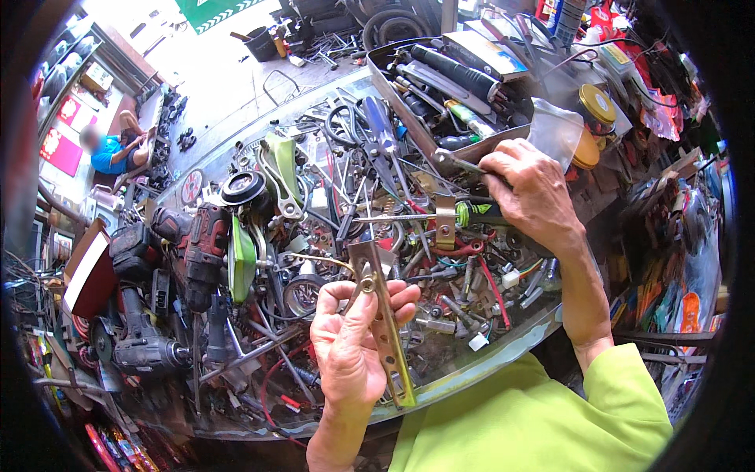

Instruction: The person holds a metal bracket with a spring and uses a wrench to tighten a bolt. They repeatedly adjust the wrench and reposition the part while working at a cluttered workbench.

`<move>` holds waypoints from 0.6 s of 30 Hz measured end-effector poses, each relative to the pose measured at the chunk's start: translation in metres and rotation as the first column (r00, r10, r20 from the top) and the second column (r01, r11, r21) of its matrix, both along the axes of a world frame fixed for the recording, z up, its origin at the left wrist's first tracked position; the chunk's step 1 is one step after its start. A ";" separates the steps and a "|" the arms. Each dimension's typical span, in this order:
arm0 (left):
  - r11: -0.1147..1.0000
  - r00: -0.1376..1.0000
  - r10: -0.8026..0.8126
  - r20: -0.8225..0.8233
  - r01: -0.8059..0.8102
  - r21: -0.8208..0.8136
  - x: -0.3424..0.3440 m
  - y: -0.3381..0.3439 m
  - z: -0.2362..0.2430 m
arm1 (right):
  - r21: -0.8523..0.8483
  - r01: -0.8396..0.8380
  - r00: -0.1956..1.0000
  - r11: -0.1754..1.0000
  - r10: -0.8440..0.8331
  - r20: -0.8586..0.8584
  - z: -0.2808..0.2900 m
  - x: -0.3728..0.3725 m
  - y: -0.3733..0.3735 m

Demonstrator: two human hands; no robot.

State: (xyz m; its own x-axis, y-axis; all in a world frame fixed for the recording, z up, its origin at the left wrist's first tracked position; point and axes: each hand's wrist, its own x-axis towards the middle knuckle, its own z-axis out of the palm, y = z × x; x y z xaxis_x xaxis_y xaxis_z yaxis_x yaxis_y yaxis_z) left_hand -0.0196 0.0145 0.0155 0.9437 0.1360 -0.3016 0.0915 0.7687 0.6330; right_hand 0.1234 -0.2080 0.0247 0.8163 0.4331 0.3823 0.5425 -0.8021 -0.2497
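Note:
My left hand (354, 338) is closed round a long metal bracket strip (391, 346) with a row of holes, tilted in front of my chest. Its thumb lies by a small round nut or bushing (367, 284) at the strip's upper part. Further right and higher up, my right hand (531, 189) pinches a metal tool with a rounded end, which looks like a wrench (458, 164), against the near corner of a metal tray (405, 118). Whether the tool still rests on the tray I cannot tell. Below that hand lie a bent metal clip (445, 223) and a green-handled screwdriver (476, 212).
Loose bolts, sockets and wires cover the glass-topped table (511, 346). Cordless drills (206, 252) and an impact driver (149, 342) stand at the left. Blue-handled pliers (379, 130) lie near the tray, which holds several tools. A person (118, 149) sits far left.

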 end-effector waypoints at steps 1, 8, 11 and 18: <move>1.000 1.000 -0.012 -0.011 0.012 0.019 0.000 -0.001 0.001 | 0.029 -0.048 0.996 0.998 0.045 0.083 0.001 0.000 -0.002; 0.985 0.994 -0.068 -0.083 0.080 0.155 0.002 -0.002 0.006 | 0.790 0.054 0.719 0.611 0.526 -0.455 0.021 -0.031 0.006; 0.984 0.996 -0.014 -0.088 0.029 0.174 0.002 -0.006 0.007 | 0.713 -0.101 0.562 0.694 0.631 -0.535 0.036 -0.037 0.013; 0.981 0.998 -0.006 -0.064 0.018 0.193 0.004 -0.008 0.004 | 0.681 -0.300 0.398 0.668 0.737 -0.547 0.016 -0.038 0.017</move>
State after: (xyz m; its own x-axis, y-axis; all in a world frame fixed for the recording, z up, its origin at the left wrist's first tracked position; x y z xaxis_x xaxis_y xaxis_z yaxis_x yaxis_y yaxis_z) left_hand -0.0156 0.0061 0.0192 0.9256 0.1863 -0.3295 0.1444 0.6307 0.7625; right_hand 0.0850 -0.1906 0.0406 0.5261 0.8497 0.0346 0.2403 -0.1095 -0.9645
